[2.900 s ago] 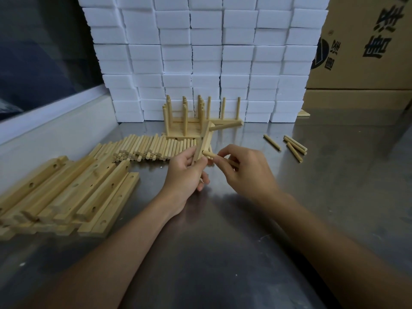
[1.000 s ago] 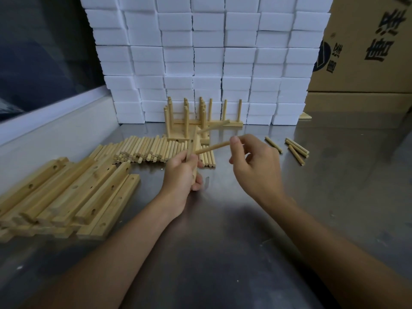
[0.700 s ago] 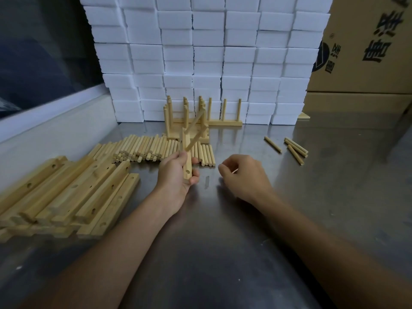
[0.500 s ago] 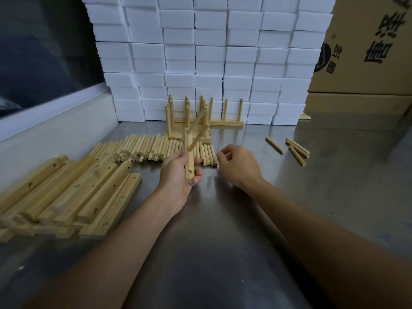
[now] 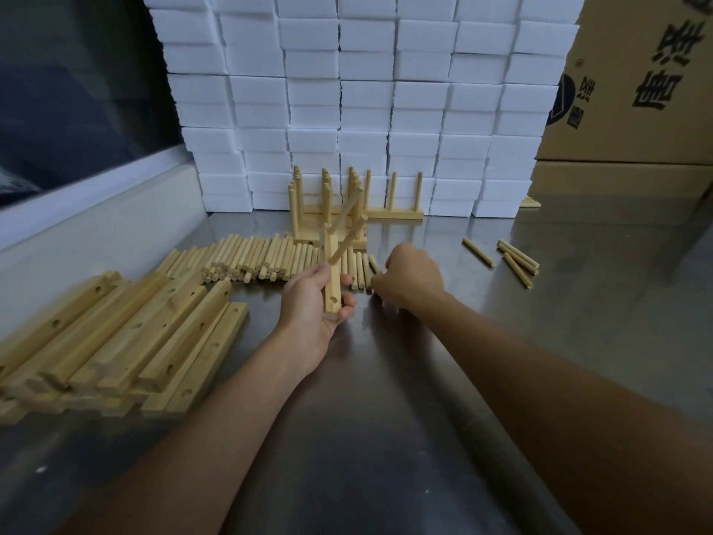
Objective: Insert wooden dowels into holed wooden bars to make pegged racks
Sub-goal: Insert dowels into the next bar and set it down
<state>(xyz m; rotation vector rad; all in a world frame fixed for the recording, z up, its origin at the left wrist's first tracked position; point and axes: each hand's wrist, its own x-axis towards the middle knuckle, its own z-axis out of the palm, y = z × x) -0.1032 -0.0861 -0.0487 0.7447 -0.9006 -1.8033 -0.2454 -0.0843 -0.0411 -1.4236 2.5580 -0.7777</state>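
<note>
Steel bench [image 5: 386, 438], white foam blocks [image 5: 366, 98] stacked behind, cardboard boxes [image 5: 632, 86] at right.
Left hand [image 5: 314, 303] grips an upright holed bar [image 5: 332, 276] bearing two dowels — right hand [image 5: 411, 278], fingers curled, reaches the loose dowel row [image 5: 262, 258]; what it holds, I cannot tell.

Pale, matt, smooth-sanded wooden bars with drilled holes [image 5: 127, 341] and round wooden dowels [image 5: 254, 258] lying on a brushed, softly reflective grey metal surface [image 5: 386, 438], backed by matt white foam blocks [image 5: 366, 98] and brown cardboard cartons [image 5: 636, 90].
</note>
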